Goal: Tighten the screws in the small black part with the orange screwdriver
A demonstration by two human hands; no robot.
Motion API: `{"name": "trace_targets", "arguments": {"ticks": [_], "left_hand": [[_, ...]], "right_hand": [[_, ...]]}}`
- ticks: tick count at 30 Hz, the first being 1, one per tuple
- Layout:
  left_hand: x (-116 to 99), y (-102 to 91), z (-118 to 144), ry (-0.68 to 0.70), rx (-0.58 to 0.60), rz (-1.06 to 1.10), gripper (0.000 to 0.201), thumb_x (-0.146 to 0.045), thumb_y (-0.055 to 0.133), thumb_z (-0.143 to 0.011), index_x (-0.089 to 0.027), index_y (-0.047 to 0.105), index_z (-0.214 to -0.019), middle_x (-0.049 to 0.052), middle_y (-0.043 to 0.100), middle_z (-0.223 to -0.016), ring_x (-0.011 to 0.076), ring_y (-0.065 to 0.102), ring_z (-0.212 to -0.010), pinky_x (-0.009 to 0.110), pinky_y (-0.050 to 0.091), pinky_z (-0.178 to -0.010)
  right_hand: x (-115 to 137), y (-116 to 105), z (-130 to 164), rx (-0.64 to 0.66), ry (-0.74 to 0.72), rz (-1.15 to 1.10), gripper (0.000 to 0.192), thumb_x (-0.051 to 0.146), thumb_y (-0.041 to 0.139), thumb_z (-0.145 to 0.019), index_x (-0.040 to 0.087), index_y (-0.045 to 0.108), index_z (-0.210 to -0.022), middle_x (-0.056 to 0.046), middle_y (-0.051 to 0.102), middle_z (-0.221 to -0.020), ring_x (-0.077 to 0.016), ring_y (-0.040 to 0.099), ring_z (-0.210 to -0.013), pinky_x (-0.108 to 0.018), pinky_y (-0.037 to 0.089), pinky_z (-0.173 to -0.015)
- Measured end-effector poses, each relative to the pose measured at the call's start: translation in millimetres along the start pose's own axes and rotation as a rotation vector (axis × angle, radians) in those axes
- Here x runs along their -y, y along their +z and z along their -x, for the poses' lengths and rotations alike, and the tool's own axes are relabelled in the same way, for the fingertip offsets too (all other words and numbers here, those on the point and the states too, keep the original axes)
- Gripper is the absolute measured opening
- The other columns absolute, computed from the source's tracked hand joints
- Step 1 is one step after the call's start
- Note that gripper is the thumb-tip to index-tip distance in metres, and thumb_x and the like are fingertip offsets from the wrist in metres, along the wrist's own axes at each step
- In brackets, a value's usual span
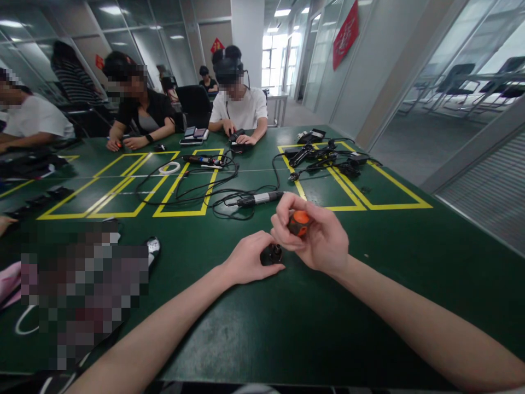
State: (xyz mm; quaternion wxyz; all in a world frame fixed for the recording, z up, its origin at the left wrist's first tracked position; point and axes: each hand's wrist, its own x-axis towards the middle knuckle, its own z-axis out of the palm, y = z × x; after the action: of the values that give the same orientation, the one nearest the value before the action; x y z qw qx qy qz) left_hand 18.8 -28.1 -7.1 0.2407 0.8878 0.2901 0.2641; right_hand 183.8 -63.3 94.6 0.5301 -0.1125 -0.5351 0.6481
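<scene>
My right hand (pixel 314 232) is closed around the orange and dark grey handle of a screwdriver (pixel 299 222). The handle's end faces me, and its shaft is hidden by my fingers. Just to the left, my left hand (pixel 252 257) rests low on the green table (pixel 262 334), with thumb and fingers curled around a small black part (pixel 274 253). A round raised piece shows on top of that part, but its exact kind is unclear. The two hands are close together, the right one above.
Beyond my hands lies a grey and black corded tool (pixel 260 198) among looped black cables. Bundled black cables and adapters (pixel 324 156) lie at the far right, inside yellow tape outlines. A partly blurred-out object (pixel 98 295) lies at left. Several people sit across the table.
</scene>
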Motion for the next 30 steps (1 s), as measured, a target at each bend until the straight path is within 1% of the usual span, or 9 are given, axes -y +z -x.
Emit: {"name": "trace_targets", "arguments": {"ticks": [3,7,9,13,17,20,23,25,30], "left_hand": [[0.5,-0.3,-0.2,-0.008,-0.011,-0.003,0.037,-0.040,0.081,-0.081,-0.020,0.070,-0.111,0.007,0.075,-0.108,0.0245,0.072,-0.101,0.038,0.059,-0.094],[-0.2,1.5,-0.5,-0.012,-0.014,0.029,0.031,-0.036,0.079,-0.082,-0.020,0.070,-0.107,0.007,0.076,-0.105,0.0233,0.072,-0.097,0.037,0.059,-0.093],[-0.5,2.7,-1.0,-0.004,-0.013,0.048,0.031,-0.035,0.078,-0.083,-0.020,0.069,-0.109,0.007,0.076,-0.105,0.0232,0.072,-0.097,0.037,0.058,-0.094],[-0.3,4.3,-2.3,0.019,0.005,0.054,0.029,-0.033,0.074,-0.085,-0.019,0.068,-0.110,0.007,0.074,-0.107,0.0235,0.071,-0.099,0.037,0.058,-0.092],[0.2,5.2,-2.7,0.024,0.017,0.041,0.027,-0.034,0.072,-0.086,-0.019,0.067,-0.108,0.007,0.073,-0.105,0.0228,0.070,-0.096,0.036,0.058,-0.089],[0.7,6.0,-2.9,0.042,0.011,0.064,0.030,-0.033,0.071,-0.086,-0.018,0.066,-0.112,0.006,0.072,-0.102,0.0208,0.068,-0.088,0.033,0.058,-0.083],[1.2,6.7,-3.5,0.049,0.001,0.072,0.032,-0.032,0.072,-0.085,-0.018,0.066,-0.113,0.005,0.070,-0.100,0.0191,0.065,-0.083,0.032,0.057,-0.079],[1.5,6.9,-3.9,0.042,0.003,0.060,0.030,-0.033,0.073,-0.085,-0.019,0.067,-0.111,0.005,0.070,-0.099,0.0196,0.066,-0.085,0.032,0.056,-0.081],[2.1,5.9,-4.3,0.038,0.037,0.051,0.031,-0.035,0.072,-0.087,-0.019,0.068,-0.114,0.007,0.073,-0.108,0.0228,0.067,-0.100,0.035,0.055,-0.093]], "right_hand": [[0.3,-0.9,0.5,0.002,-0.011,0.007,0.028,0.049,0.059,-0.095,0.024,0.048,-0.088,0.010,0.041,-0.053,-0.0081,0.021,-0.043,-0.021,0.019,-0.042],[2.6,-1.2,-2.6,-0.024,-0.028,0.049,0.029,0.046,0.058,-0.098,0.022,0.053,-0.082,0.007,0.046,-0.056,-0.0091,0.029,-0.045,-0.022,0.024,-0.042],[3.2,-0.9,-3.5,-0.030,-0.025,0.050,0.035,0.045,0.057,-0.099,0.020,0.056,-0.076,0.005,0.045,-0.057,-0.0094,0.031,-0.047,-0.023,0.023,-0.042],[2.0,-0.5,-1.5,0.012,-0.001,0.010,0.040,0.045,0.053,-0.101,0.019,0.055,-0.071,0.006,0.037,-0.054,-0.0087,0.024,-0.046,-0.023,0.018,-0.042],[-0.1,-0.7,2.4,0.047,-0.048,-0.008,0.033,0.054,0.058,-0.095,0.022,0.054,-0.086,0.009,0.036,-0.055,-0.0091,0.022,-0.046,-0.022,0.018,-0.043],[-0.1,-0.9,2.6,0.018,-0.038,0.015,0.025,0.046,0.061,-0.095,0.025,0.048,-0.090,0.010,0.039,-0.055,-0.0088,0.021,-0.045,-0.021,0.018,-0.044],[1.3,-1.2,0.4,0.004,-0.044,0.038,0.020,0.038,0.058,-0.097,0.023,0.050,-0.087,0.008,0.044,-0.057,-0.0085,0.025,-0.044,-0.021,0.021,-0.043],[2.6,-1.6,-1.1,0.000,-0.060,0.046,0.023,0.038,0.056,-0.098,0.021,0.055,-0.083,0.006,0.048,-0.059,-0.0087,0.030,-0.045,-0.022,0.023,-0.043],[3.8,-2.7,-1.0,0.027,-0.043,0.039,0.036,0.041,0.053,-0.098,0.019,0.055,-0.070,0.006,0.039,-0.055,-0.0086,0.027,-0.045,-0.023,0.022,-0.043]]}}
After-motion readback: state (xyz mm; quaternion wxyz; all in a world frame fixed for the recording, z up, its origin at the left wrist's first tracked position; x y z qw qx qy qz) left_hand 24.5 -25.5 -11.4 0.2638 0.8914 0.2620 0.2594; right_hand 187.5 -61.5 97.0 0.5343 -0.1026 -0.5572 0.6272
